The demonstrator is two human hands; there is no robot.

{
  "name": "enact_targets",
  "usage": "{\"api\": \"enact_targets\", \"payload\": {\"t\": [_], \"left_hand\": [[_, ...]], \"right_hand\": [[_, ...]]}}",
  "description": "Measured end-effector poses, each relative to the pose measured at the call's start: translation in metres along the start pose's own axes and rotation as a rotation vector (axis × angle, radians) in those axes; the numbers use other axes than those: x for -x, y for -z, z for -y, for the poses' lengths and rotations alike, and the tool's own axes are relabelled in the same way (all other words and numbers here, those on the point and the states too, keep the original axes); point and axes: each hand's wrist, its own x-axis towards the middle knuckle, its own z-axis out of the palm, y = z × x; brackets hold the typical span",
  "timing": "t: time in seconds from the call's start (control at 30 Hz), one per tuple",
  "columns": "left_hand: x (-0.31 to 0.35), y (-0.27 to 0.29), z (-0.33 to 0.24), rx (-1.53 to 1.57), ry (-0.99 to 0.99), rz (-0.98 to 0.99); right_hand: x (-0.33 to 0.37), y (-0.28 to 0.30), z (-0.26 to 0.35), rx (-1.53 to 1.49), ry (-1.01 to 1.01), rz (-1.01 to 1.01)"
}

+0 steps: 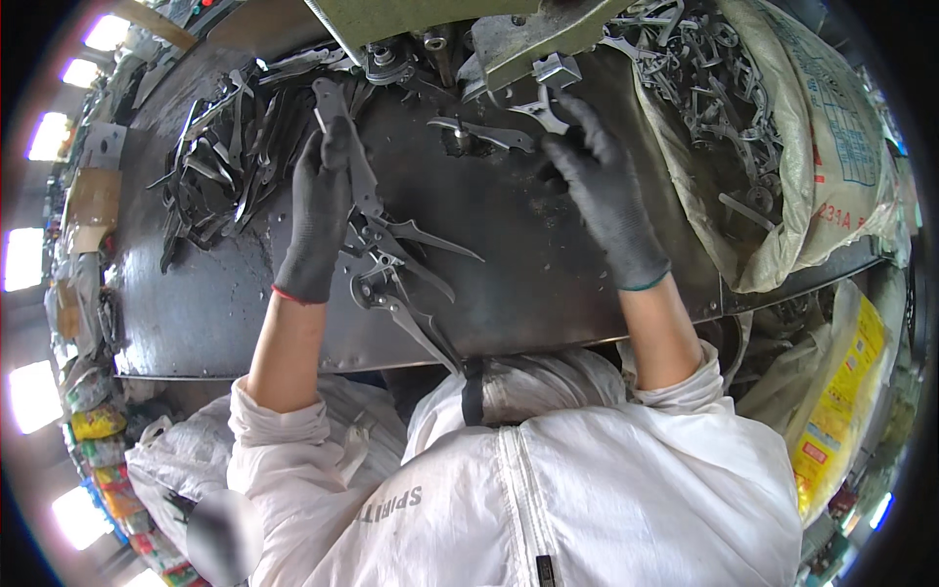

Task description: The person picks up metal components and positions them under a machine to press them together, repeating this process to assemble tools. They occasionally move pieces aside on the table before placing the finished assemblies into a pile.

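Observation:
In grey gloves, both my hands are over the dark metal table. My left hand (321, 210) is closed round a long flat metal shear part (331, 98), which points away from me. Just below it, several metal shear pieces (391, 256) with curved blades lie in a loose stack towards the near edge. My right hand (608, 186) has its thumb and forefinger apart. A pale Y-shaped metal piece (545, 112) shows at those fingertips; whether they touch it is unclear. Left of it, a curved metal piece (494, 134) lies at a small upright post (462, 139).
A green machine head (421, 18) overhangs the far edge. Dark blade pieces (230, 147) are heaped on the left. An open woven sack (827, 127) of grey metal parts (719, 88) stands at the right. Below it hangs a yellow-printed bag (839, 391).

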Motion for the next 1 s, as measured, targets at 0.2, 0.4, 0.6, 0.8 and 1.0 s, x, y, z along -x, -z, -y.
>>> {"api": "enact_targets", "payload": {"t": [0.2,0.4,0.6,0.8,1.0], "left_hand": [[-0.044,0.042,0.049,-0.961,-0.486,-0.237],[-0.061,0.073,0.049,-1.195,-0.393,-0.254],[-0.055,0.073,0.023,-0.982,-0.297,-0.259],[-0.004,0.031,-0.004,0.034,-0.008,0.006],[-0.033,0.045,0.022,-0.538,-0.328,-0.165]], "right_hand": [[-0.001,0.001,-0.007,-0.012,-0.093,0.138],[0.001,-0.001,-0.019,-0.086,-0.129,0.151],[0.001,0.003,-0.021,-0.124,-0.156,0.095],[0.006,-0.001,-0.027,-0.085,-0.024,-0.106],[0.01,-0.004,-0.018,-0.154,-0.059,-0.024]]}}
